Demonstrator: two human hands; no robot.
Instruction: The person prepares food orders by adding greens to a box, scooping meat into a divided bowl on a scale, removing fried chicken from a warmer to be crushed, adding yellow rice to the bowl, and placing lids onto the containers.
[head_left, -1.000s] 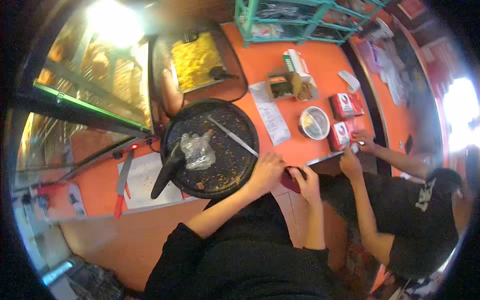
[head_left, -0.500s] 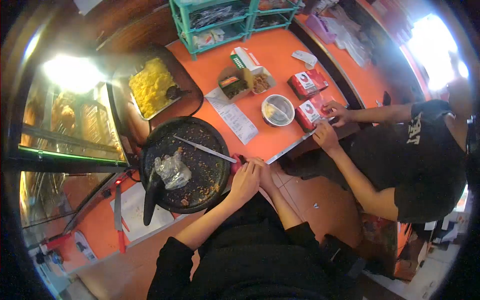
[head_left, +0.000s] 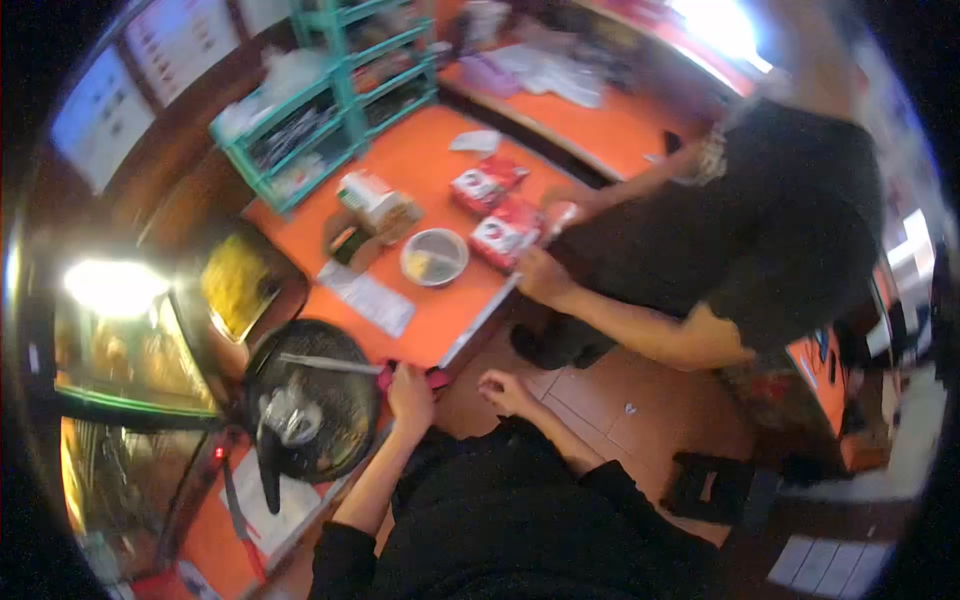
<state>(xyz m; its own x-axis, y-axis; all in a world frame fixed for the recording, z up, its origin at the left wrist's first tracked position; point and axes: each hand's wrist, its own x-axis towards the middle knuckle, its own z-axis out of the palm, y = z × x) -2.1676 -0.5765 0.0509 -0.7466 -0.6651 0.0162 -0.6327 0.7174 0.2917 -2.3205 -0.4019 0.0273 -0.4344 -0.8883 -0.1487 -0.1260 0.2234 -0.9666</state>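
At the table's front edge my left hand (head_left: 410, 396) is closed on a dark pink cloth (head_left: 436, 379). Off the edge, above the floor, my right hand (head_left: 507, 393) holds nothing, its fingers loosely bent and apart. Left of my left hand lies a round black board (head_left: 345, 425) strewn with crumbs. A knife (head_left: 325, 363) rests across it, its handle end next to the cloth. On the board is also a crumpled clear plastic glove (head_left: 290, 415). Blur hides the fingertips of my left hand.
A co-worker's hands (head_left: 542, 275) are at two red-and-white boxes (head_left: 505, 235). Nearby stand a round lidded tub (head_left: 434, 257), open food cartons (head_left: 380, 205) and a paper slip (head_left: 368, 298). A tray of yellow food (head_left: 235, 285), a lit glass cabinet (head_left: 130, 355) and green shelves (head_left: 345, 90) border the table.
My hands were together over the pink cloth. Now the right has come away to the right, and the left stays on the cloth. The view has swung right; the co-worker leans over the boxes.
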